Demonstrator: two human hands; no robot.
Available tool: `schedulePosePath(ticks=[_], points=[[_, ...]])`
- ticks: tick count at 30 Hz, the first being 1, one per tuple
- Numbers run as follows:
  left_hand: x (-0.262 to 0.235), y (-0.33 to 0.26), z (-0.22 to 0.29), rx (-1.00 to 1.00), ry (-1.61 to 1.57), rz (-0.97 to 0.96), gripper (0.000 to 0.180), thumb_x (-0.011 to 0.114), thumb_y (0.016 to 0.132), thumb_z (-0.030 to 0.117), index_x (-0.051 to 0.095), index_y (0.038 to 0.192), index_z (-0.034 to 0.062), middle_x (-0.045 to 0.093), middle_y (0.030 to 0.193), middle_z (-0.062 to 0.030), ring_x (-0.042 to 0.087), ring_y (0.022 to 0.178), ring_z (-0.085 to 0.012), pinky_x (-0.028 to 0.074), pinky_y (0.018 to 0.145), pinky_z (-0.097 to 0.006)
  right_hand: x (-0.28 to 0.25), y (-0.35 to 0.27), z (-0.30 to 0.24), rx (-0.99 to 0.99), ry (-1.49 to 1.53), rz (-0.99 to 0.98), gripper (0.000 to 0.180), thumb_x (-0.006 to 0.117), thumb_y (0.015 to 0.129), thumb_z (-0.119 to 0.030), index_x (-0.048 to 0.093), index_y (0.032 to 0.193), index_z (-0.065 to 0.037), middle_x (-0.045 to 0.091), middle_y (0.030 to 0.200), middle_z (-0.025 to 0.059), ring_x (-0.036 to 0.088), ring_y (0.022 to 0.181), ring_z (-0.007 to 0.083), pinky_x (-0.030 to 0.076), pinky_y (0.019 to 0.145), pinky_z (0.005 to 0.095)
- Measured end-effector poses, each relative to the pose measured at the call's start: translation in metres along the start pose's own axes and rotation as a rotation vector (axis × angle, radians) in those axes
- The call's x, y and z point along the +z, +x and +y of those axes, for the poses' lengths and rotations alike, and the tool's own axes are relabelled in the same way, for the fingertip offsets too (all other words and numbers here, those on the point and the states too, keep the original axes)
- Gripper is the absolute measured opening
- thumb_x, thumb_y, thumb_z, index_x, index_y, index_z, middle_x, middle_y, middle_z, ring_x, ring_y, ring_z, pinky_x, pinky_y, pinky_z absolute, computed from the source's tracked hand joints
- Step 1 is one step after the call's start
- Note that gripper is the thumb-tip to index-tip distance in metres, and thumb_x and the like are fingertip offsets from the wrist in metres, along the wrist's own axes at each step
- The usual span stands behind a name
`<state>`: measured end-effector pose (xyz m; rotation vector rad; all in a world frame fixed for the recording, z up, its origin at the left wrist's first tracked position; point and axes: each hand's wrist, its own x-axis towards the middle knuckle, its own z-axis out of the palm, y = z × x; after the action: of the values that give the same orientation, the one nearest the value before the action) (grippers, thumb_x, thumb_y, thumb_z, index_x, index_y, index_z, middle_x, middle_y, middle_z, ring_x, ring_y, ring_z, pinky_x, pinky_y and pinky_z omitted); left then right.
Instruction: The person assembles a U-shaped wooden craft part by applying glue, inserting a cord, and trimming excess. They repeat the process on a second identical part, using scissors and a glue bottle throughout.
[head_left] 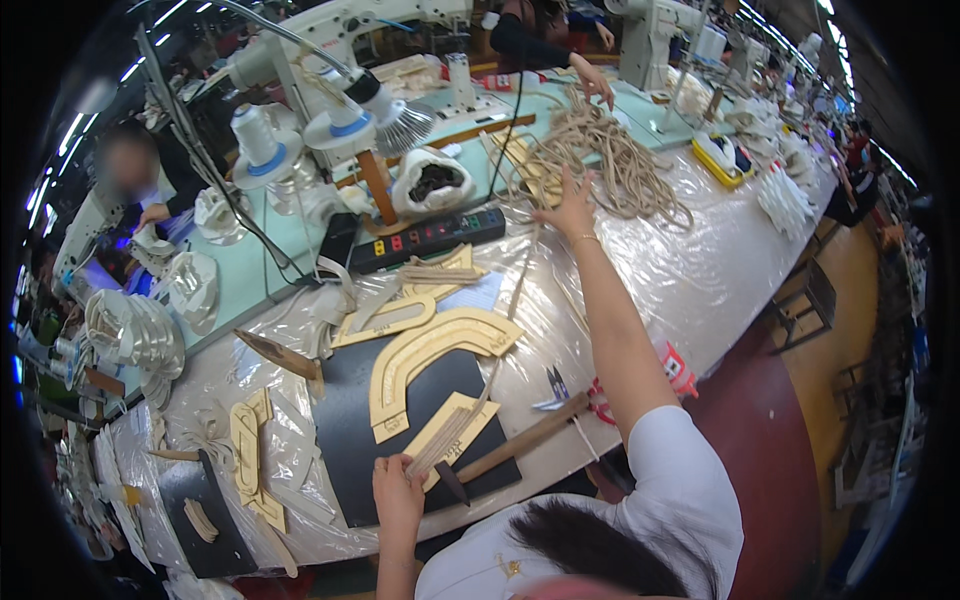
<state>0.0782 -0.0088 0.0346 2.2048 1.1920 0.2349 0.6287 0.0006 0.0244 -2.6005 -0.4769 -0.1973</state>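
Observation:
My left hand (398,492) is closed at the lower end of several beige cord strips (440,438) lying on a pale yellow template (470,425). Its fingertips press together there, and the exact grip is partly hidden. My right hand (568,207) reaches far forward with fingers spread, at the near left edge of a tangled heap of beige cord (625,160). One cord length runs from near that hand down toward the strips. A hammer (525,440) with a wooden handle lies just right of my left hand. Above the strips, a curved yellow template (430,360) rests on a black board (345,430).
Small snips (553,388) and a red-and-white packet (676,370) lie by my right arm. A power strip (430,240), thread cones (257,135) and a lamp (400,120) stand beyond. Another person's hand (593,82) touches the cord heap's far side. A yellow tray (722,160) sits right.

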Motion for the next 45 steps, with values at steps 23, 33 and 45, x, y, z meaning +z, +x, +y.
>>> schedulePosePath(ticks=[23, 33, 45], points=[[-0.007, 0.008, 0.002, 0.033, 0.037, -0.109, 0.033, 0.081, 0.073, 0.003, 0.061, 0.099, 0.0009, 0.056, 0.1, -0.017, 0.057, 0.098, -0.0376, 0.047, 0.086, -0.045, -0.139, -0.153, 0.192, 0.015, -0.031, 0.145, 0.052, 0.072, 0.086, -0.022, 0.055, 0.132, -0.006, 0.048, 0.143, 0.0208, 0.046, 0.128, 0.0459, 0.045, 0.102, 0.0478], [-0.012, 0.014, 0.004, 0.022, 0.047, -0.171, 0.032, 0.077, 0.071, 0.003, 0.061, 0.099, -0.0005, 0.058, 0.092, -0.0177, 0.058, 0.089, -0.0368, 0.048, 0.081, -0.045, -0.216, -0.229, 0.137, -0.078, -0.151, -0.462, 0.029, 0.078, 0.081, -0.026, 0.067, 0.095, -0.004, 0.061, 0.1, 0.0152, 0.063, 0.094, 0.0321, 0.051, 0.083, 0.044], [-0.003, 0.018, 0.008, 0.051, 0.125, -0.134, 0.034, 0.074, 0.069, 0.003, 0.06, 0.099, -0.0015, 0.058, 0.091, -0.0155, 0.059, 0.085, -0.0322, 0.05, 0.079, -0.041, -0.197, -0.282, 0.14, -0.433, -0.283, -0.102, 0.05, 0.079, 0.076, -0.01, 0.062, 0.123, -0.006, 0.057, 0.122, 0.0146, 0.054, 0.118, 0.0347, 0.044, 0.101, 0.0455]])
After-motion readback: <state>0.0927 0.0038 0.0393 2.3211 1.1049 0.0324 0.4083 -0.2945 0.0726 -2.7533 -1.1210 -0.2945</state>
